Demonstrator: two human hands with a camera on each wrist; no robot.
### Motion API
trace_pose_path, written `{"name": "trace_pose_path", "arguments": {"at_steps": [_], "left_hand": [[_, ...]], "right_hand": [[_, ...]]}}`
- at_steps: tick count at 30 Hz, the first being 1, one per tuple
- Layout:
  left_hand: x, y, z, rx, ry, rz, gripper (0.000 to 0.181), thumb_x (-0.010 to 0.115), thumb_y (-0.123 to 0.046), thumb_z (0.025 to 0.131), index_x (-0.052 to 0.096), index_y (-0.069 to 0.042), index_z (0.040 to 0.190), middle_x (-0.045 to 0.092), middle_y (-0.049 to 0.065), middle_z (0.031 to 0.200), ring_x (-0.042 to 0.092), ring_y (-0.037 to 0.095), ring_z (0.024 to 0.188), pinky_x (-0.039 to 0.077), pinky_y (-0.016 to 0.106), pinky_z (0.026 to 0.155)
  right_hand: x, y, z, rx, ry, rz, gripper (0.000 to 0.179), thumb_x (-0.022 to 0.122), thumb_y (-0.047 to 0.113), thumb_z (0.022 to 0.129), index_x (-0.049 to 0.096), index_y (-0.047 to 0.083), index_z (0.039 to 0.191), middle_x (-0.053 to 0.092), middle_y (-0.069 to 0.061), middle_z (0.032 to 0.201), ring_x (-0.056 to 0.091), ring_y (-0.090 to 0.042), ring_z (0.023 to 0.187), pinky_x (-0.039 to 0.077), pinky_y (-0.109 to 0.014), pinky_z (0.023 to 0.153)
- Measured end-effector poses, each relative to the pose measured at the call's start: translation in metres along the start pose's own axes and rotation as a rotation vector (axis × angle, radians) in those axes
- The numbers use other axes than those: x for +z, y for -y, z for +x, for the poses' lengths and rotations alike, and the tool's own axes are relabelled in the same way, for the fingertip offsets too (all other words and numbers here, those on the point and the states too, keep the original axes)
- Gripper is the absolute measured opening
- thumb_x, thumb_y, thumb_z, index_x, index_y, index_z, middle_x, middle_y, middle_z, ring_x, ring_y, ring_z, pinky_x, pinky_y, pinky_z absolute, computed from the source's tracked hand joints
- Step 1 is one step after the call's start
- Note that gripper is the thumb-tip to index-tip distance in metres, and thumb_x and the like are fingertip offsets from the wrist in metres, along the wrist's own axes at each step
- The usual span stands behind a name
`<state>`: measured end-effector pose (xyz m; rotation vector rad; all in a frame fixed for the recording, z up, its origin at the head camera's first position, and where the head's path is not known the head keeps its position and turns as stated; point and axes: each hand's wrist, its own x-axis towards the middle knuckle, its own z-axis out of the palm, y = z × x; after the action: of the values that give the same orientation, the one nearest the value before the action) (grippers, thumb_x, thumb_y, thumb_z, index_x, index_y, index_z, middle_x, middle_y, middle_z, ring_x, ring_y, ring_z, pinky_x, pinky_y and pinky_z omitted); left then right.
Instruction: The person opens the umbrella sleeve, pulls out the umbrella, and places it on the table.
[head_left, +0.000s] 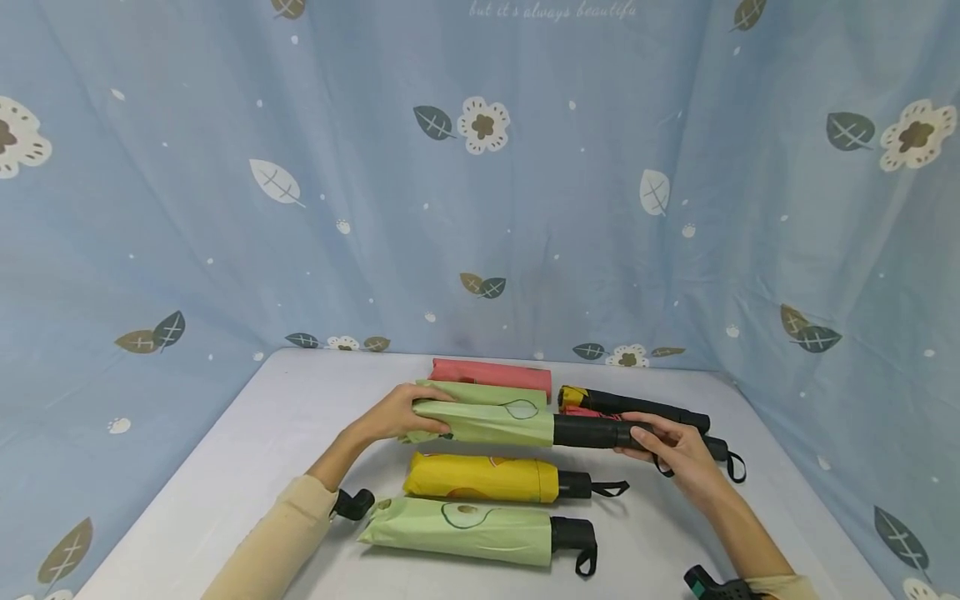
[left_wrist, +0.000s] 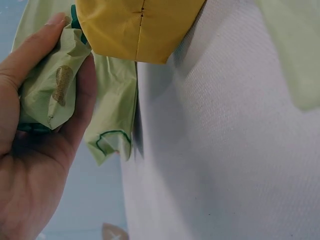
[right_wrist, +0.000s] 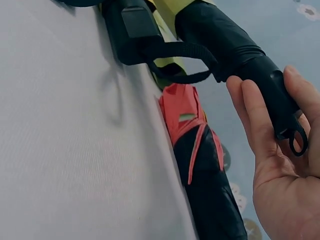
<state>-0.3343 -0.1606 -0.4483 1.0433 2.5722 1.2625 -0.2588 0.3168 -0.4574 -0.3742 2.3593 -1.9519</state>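
Both hands hold one folded umbrella [head_left: 487, 425], light green cover to the left and black length with handle to the right. My left hand [head_left: 401, 412] grips the covered end; in the left wrist view, thumb and fingers wrap round the green fabric [left_wrist: 61, 92]. My right hand [head_left: 682, 454] holds the black handle end between thumb and fingers, with a small loop [right_wrist: 299, 142] hanging by the palm. Directly behind lies another green umbrella [head_left: 487, 392], partly hidden. In front of the held umbrella is a yellow umbrella [head_left: 483, 479] with a black handle and strap.
Nearest the front lies a green avocado-print umbrella [head_left: 480, 532]. A pink umbrella [head_left: 491, 372] is at the back. Two black lengths lie right: one yellow-tipped [head_left: 645, 406], one pink-tipped [right_wrist: 207, 200], partly behind my right hand. Blue patterned curtain [head_left: 480, 208] hangs behind the white table [head_left: 300, 392].
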Motion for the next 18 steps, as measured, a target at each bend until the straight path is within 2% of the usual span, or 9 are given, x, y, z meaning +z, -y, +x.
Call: {"name": "trace_pose_path", "arguments": {"at_steps": [2,4,5,9,10,11,15,18], "left_hand": [[0.001,0.0,-0.001,-0.011,-0.007,0.001,0.045,0.081,-0.025,0.081,0.067,-0.019,0.124,0.068,0.003,0.123,0.063,0.011,0.096,0.052,0.03,0.082],[0.0,-0.004,-0.003,0.002,-0.004,-0.002,0.044,0.08,-0.021,0.082,0.067,-0.015,0.124,0.069,0.006,0.122,0.063,0.01,0.093,0.051,0.029,0.079],[0.0,-0.004,-0.003,0.001,-0.005,-0.003,0.044,0.08,-0.023,0.082,0.068,-0.016,0.123,0.069,0.005,0.121,0.063,0.01,0.093,0.052,0.029,0.079],[0.001,-0.001,-0.003,0.013,-0.007,0.004,0.043,0.081,-0.025,0.081,0.069,-0.018,0.122,0.069,0.004,0.12,0.063,0.008,0.092,0.051,0.028,0.078],[0.001,-0.001,-0.003,0.0,-0.012,0.002,0.043,0.081,-0.026,0.08,0.069,-0.02,0.121,0.07,0.002,0.119,0.063,0.009,0.092,0.052,0.029,0.079],[0.002,0.004,-0.002,0.003,-0.014,0.005,0.044,0.082,-0.027,0.08,0.069,-0.021,0.121,0.069,0.001,0.12,0.063,0.008,0.092,0.052,0.029,0.079],[0.001,0.003,0.001,-0.001,-0.012,0.002,0.043,0.082,-0.029,0.08,0.069,-0.024,0.121,0.07,-0.002,0.119,0.063,0.008,0.091,0.052,0.029,0.08],[0.0,0.003,0.0,-0.015,-0.002,0.003,0.044,0.081,-0.033,0.08,0.068,-0.027,0.121,0.069,-0.003,0.119,0.064,0.009,0.092,0.052,0.029,0.081]], "right_hand": [[-0.002,-0.001,-0.002,-0.004,-0.004,0.011,0.045,0.055,0.018,0.101,0.05,-0.005,0.139,0.07,0.008,0.113,0.074,-0.024,0.094,0.036,-0.03,0.051],[-0.003,-0.001,-0.003,0.003,-0.011,0.009,0.046,0.055,0.019,0.101,0.049,-0.005,0.14,0.069,0.008,0.114,0.074,-0.023,0.094,0.044,-0.024,0.056],[-0.004,-0.001,-0.004,0.008,-0.014,0.007,0.047,0.055,0.02,0.102,0.048,-0.006,0.14,0.068,0.008,0.115,0.074,-0.023,0.095,0.042,-0.026,0.054],[-0.009,0.0,-0.008,0.039,-0.025,-0.003,0.05,0.055,0.023,0.102,0.045,-0.005,0.143,0.066,0.007,0.116,0.074,-0.023,0.096,0.054,-0.024,0.071],[-0.01,0.0,-0.008,0.041,-0.027,-0.003,0.051,0.055,0.023,0.102,0.044,-0.006,0.143,0.066,0.007,0.115,0.074,-0.022,0.096,0.054,-0.024,0.071],[-0.012,0.0,-0.009,0.041,-0.028,0.001,0.051,0.054,0.022,0.102,0.043,-0.006,0.143,0.066,0.008,0.116,0.074,-0.022,0.096,0.053,-0.024,0.069],[-0.02,-0.001,-0.012,0.025,-0.03,0.046,0.051,0.054,0.019,0.102,0.041,-0.009,0.143,0.065,0.008,0.117,0.073,-0.022,0.096,0.057,-0.026,0.084],[-0.024,-0.002,-0.015,0.01,-0.031,0.061,0.048,0.053,0.017,0.102,0.043,-0.009,0.142,0.065,0.009,0.119,0.074,-0.023,0.096,0.057,-0.029,0.085]]}}
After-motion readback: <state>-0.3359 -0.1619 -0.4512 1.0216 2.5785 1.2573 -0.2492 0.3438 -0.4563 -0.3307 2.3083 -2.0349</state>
